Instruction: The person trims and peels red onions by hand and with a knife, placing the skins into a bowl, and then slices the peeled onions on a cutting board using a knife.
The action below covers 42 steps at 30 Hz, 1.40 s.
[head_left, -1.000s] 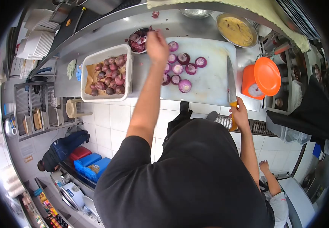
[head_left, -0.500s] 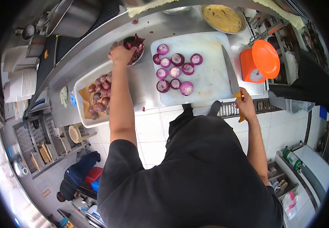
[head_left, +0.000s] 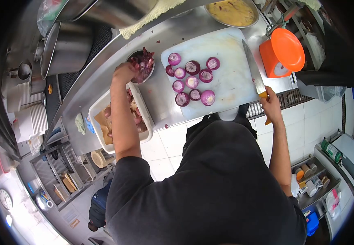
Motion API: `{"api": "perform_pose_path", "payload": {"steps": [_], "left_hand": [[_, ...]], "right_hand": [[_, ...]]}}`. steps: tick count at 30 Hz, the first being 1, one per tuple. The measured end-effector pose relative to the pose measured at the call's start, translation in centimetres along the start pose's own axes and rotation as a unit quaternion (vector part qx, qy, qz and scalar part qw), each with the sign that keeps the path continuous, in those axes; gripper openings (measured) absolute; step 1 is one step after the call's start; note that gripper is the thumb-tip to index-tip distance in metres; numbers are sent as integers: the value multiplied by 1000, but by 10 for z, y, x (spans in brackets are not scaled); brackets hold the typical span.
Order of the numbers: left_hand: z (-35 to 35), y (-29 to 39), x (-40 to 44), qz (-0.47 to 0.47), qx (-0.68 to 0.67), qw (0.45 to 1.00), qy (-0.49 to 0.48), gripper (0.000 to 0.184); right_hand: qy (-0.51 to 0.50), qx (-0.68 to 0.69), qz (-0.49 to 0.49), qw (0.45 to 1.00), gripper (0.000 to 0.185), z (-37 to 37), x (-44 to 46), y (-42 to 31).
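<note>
My left hand (head_left: 124, 72) is at the near left edge of a metal bowl (head_left: 150, 74) of dark red onion skins (head_left: 143, 64); its fingers are largely hidden, and I cannot make out whether they hold anything. Below that arm, a white bin (head_left: 146, 134) holds unpeeled red onions (head_left: 138, 118). My right hand (head_left: 271, 107) is closed round the yellow handle of a large knife (head_left: 253, 67), whose blade lies along the right edge of the white cutting board (head_left: 230, 53). Several peeled, trimmed purple onions (head_left: 192, 82) stand on the board's left half.
An orange scale (head_left: 283, 53) stands right of the board. Behind the board is a pan of yellow liquid (head_left: 232, 13). Stacked white plates (head_left: 33, 122) and large pots (head_left: 66, 51) are at the left. A person (head_left: 99, 204) is at the lower left.
My left hand has gone from the bowl's right side to its left edge. My right hand keeps hold of the knife. The view has turned and shifted.
</note>
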<state>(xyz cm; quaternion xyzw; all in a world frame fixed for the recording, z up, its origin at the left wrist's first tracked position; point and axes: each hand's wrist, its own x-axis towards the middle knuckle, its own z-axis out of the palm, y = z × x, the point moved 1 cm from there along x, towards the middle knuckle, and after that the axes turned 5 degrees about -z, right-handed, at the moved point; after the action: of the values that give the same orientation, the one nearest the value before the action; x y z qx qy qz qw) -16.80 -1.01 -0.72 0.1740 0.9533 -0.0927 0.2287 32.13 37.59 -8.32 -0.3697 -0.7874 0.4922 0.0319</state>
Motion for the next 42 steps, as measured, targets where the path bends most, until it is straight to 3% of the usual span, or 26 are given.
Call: {"api": "perform_pose_path", "payload": {"steps": [5,9,11,12,13,16,18,20,23,25,28,30,32,35,38,39,42], "left_hand": [[-28,-8,-30,33,-176,983,-37,36],[-61,-6,6,-7,-237,971,-12,31],[-31,-24,108,96,-138,968,189,44],[-9,-35,173,144,-58,934,323,52],[6,-37,222,140,-16,918,371,61],[16,-12,285,-9,-7,980,198,79],[58,-34,353,92,8,975,202,73],[51,-7,342,46,18,986,158,64],[12,18,285,63,20,991,118,50],[11,7,280,52,-9,986,156,38],[-19,6,207,120,-27,915,385,33],[-28,6,124,168,-23,876,452,30],[-23,10,42,114,10,894,433,26],[24,14,-4,-38,102,954,280,22],[77,7,0,-1,33,967,251,22],[71,15,-10,-1,1,969,247,23],[68,14,-9,-32,2,974,224,24]], "right_hand": [[1,17,13,1000,47,1,2,1],[-7,13,15,1000,47,-1,4,-6],[2,-12,-1,1000,47,1,4,-3],[7,-25,-8,1000,47,2,5,0],[10,-35,-7,999,49,4,6,2],[43,-42,-25,998,53,9,5,13],[31,-35,-10,999,55,7,3,6],[29,-64,-16,997,56,6,1,6],[28,-39,0,999,55,6,1,3],[20,-18,9,1000,52,7,3,2],[16,-44,7,999,50,5,3,-5],[28,-47,-13,998,49,6,3,-3],[42,-50,-23,998,49,7,1,-8],[10,-8,0,1000,49,5,3,-3],[33,-32,-33,998,48,5,-2,-7],[35,-38,-25,998,47,5,-4,-8],[47,-85,-117,988,49,2,-13,-7]]}}
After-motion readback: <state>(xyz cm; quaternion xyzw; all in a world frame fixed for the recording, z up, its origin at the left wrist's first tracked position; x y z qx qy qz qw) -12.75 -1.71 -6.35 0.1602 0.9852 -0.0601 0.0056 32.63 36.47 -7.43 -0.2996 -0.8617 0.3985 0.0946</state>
